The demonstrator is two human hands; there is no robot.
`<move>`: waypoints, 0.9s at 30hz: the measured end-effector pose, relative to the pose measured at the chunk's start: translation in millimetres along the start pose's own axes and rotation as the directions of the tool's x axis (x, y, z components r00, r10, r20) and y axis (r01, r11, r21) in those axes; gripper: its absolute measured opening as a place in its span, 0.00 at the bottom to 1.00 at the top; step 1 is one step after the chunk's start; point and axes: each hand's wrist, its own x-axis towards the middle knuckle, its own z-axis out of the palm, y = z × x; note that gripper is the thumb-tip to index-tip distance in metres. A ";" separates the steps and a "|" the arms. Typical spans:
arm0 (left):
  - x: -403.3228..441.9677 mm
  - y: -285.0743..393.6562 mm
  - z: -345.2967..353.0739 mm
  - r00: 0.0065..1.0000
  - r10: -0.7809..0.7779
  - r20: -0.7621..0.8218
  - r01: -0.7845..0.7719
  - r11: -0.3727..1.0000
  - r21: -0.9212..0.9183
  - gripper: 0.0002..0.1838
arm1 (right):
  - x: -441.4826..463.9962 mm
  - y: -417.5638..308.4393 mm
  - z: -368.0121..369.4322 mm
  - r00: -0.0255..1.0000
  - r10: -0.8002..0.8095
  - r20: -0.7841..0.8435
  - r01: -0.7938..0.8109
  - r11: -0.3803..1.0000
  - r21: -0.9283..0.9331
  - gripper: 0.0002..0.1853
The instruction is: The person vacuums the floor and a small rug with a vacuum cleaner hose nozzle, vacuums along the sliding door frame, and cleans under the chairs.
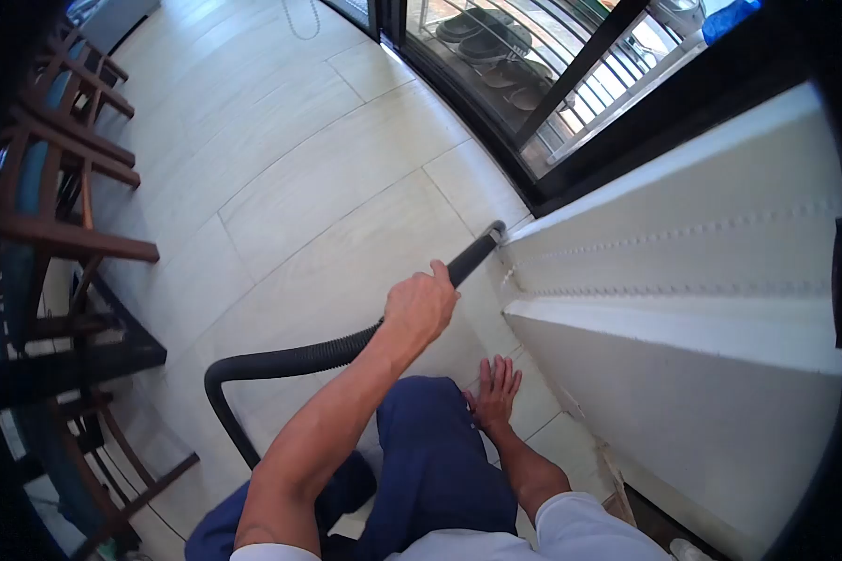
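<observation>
My left hand (pixel 422 307) is wrapped round the black handle of a vacuum hose (pixel 290 361). The nozzle (pixel 489 237) points up and right and meets the floor at the foot of the white wall, near the door frame's corner. From the handle the ribbed hose runs left, then bends down behind my left arm. My right hand (pixel 497 391) lies flat on the tiled floor beside my knee, fingers spread, holding nothing.
Wooden chairs (pixel 75 229) and a black table base (pixel 140 353) line the left side. A glass sliding door (pixel 533 192) stands upper right, with shoes (pixel 485 39) behind it. The white wall (pixel 664 383) and a bead chain (pixel 692 227) are on the right.
</observation>
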 end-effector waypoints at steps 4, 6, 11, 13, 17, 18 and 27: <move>27.6 -0.2 19.3 0.998 0.062 -0.003 -0.062 0.998 -0.020 0.27 | 27.5 -14.1 -4.3 0.990 0.053 -0.132 -0.057 0.998 -0.026 0.35; 36.0 -1.4 25.0 0.996 0.088 -0.003 -0.088 0.996 0.002 0.27 | 77.9 -18.1 -10.6 0.962 0.272 -0.005 -0.251 0.896 0.365 0.19; 51.1 12.2 37.8 0.999 -0.015 -0.036 0.016 0.999 0.033 0.27 | 238.7 -67.1 -57.8 0.783 0.497 0.374 -0.134 -0.451 0.882 0.16; 60.0 6.7 39.5 1.000 -0.019 -0.023 0.019 1.000 -0.008 0.28 | 261.3 -78.4 -77.0 0.735 0.570 0.367 -0.133 -0.409 0.903 0.15; 59.5 -20.0 21.5 0.997 0.077 -0.013 -0.078 0.974 -0.212 0.35 | 269.8 -80.8 -79.4 0.731 0.581 0.357 -0.132 -0.393 0.910 0.13; 55.8 -27.7 6.1 0.997 0.083 -0.009 -0.083 0.974 -0.211 0.35 | 274.2 -85.8 -81.3 0.737 0.579 0.349 -0.093 -0.424 0.901 0.14; 60.0 -53.4 -32.7 0.902 0.355 0.247 -0.219 0.868 -0.446 0.43 | 308.5 -79.4 -84.3 0.693 0.663 0.283 0.019 -0.409 0.912 0.16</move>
